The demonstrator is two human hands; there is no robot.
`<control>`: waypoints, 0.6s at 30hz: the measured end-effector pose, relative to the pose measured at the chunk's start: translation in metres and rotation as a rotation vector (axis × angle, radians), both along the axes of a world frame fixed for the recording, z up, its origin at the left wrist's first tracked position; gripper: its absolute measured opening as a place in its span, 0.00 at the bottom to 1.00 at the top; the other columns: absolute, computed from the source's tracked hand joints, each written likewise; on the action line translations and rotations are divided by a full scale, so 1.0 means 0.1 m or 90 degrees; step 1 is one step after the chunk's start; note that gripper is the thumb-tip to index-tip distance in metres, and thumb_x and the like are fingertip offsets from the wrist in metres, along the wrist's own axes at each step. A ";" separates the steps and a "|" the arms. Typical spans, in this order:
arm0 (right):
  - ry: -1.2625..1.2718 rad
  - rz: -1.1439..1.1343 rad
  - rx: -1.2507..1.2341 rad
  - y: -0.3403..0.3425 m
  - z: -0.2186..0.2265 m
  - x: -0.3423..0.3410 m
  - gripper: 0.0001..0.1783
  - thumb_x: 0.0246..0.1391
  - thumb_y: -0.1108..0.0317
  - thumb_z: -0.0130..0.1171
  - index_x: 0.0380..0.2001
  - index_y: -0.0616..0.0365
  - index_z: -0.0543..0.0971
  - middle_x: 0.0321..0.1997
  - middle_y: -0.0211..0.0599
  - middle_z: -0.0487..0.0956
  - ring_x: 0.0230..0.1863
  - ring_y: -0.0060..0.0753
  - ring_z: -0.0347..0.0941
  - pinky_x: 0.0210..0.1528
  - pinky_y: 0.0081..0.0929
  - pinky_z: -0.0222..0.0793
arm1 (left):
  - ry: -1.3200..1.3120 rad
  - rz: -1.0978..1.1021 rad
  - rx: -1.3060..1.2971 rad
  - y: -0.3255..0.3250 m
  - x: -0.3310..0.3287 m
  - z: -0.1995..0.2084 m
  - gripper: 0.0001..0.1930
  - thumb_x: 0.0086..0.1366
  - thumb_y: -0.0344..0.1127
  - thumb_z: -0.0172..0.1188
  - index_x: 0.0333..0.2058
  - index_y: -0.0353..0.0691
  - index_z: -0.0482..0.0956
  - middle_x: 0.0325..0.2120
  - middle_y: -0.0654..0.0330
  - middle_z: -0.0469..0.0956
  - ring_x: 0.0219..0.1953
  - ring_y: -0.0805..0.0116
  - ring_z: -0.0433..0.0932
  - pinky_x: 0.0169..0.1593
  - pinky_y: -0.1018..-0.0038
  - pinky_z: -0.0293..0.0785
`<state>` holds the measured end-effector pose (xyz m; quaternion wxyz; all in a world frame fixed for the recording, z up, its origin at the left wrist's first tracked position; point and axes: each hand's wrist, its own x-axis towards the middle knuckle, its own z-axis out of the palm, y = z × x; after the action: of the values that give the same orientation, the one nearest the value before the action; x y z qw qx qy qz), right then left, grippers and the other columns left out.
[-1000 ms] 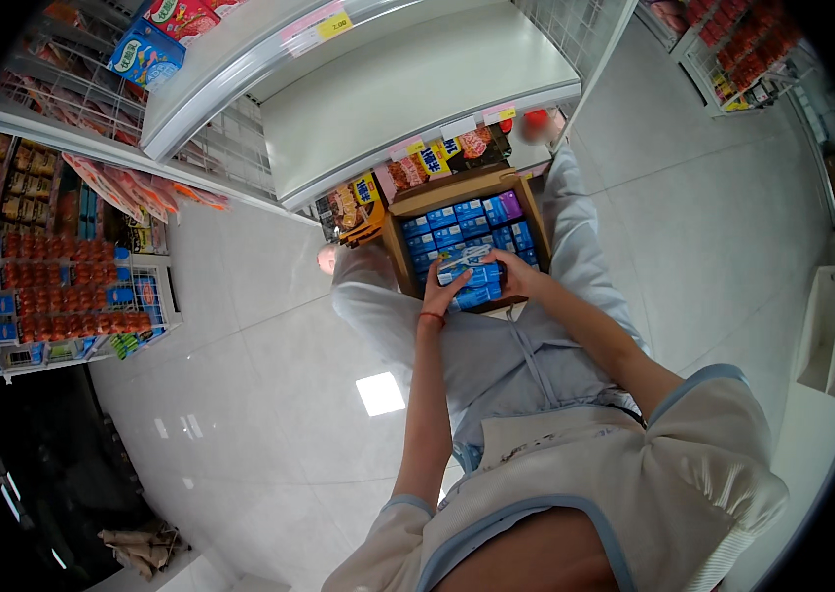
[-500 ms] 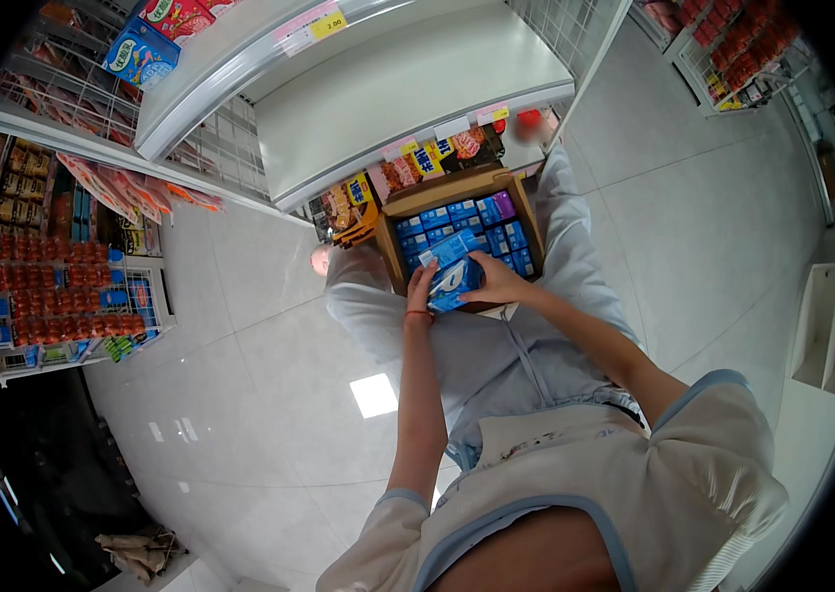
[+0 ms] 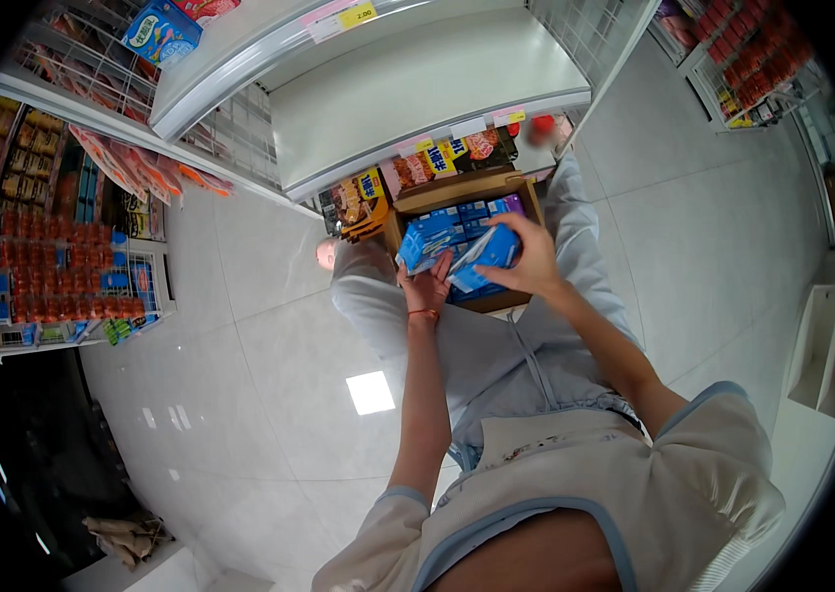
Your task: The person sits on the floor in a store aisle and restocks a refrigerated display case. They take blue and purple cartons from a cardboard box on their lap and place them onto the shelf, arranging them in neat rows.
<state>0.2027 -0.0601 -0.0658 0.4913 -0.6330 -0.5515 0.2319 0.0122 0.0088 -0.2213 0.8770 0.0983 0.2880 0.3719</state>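
Note:
An opened cardboard box [image 3: 533,205] stands between my knees, packed with small blue drink cartons [image 3: 473,210] and a purple one [image 3: 507,204]. Over its left side, my left hand [image 3: 425,289] supports a blue carton [image 3: 425,241] from below. My right hand [image 3: 534,259] grips a second blue carton [image 3: 492,249] from the right, thumb on the near side and fingers over the top. This carton is tilted above the box, close to my left fingertips. Both cartons and my hands hide part of the box's contents.
Directly beyond the box is a white shelf unit [image 3: 417,99] with a bare middle board. Snack packs [image 3: 447,158] fill the space beneath it. On its upper board sits a blue pack [image 3: 163,35]. A rack of red-packed goods [image 3: 57,266] stands left, and a white cabinet [image 3: 817,345] right.
The cartons held together between my hands have come apart: one is now at my left hand, the other has moved right and up in my right hand. The view has shifted slightly.

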 end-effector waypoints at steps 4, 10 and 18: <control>0.240 -0.039 0.043 0.05 0.11 0.13 0.26 0.32 0.70 0.69 0.39 0.60 0.72 0.27 0.29 0.71 0.27 0.15 0.67 0.27 0.13 0.65 | -0.053 0.072 -0.061 -0.01 0.01 0.04 0.41 0.46 0.67 0.51 0.48 0.36 0.64 0.43 0.54 0.72 0.45 0.63 0.72 0.50 0.65 0.67; 0.425 -0.065 -0.114 0.21 0.29 0.10 0.18 0.40 0.69 0.64 0.36 0.64 0.74 0.26 0.32 0.71 0.22 0.17 0.69 0.15 0.11 0.64 | -0.064 -0.015 -0.031 -0.01 -0.04 0.02 0.39 0.46 0.65 0.52 0.47 0.38 0.66 0.39 0.54 0.74 0.41 0.62 0.74 0.52 0.63 0.66; 0.102 -0.054 -0.429 0.26 0.45 0.14 0.26 0.44 0.54 0.60 0.38 0.67 0.71 0.31 0.44 0.73 0.20 0.26 0.73 0.14 0.19 0.66 | 0.036 -0.145 0.001 -0.05 -0.04 -0.14 0.37 0.48 0.62 0.53 0.49 0.38 0.65 0.41 0.52 0.74 0.38 0.64 0.76 0.52 0.66 0.66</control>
<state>0.2163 -0.0336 -0.0208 0.3058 -0.7617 -0.3769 0.4293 0.0077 0.0037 -0.2350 0.9050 0.1415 0.2989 0.2676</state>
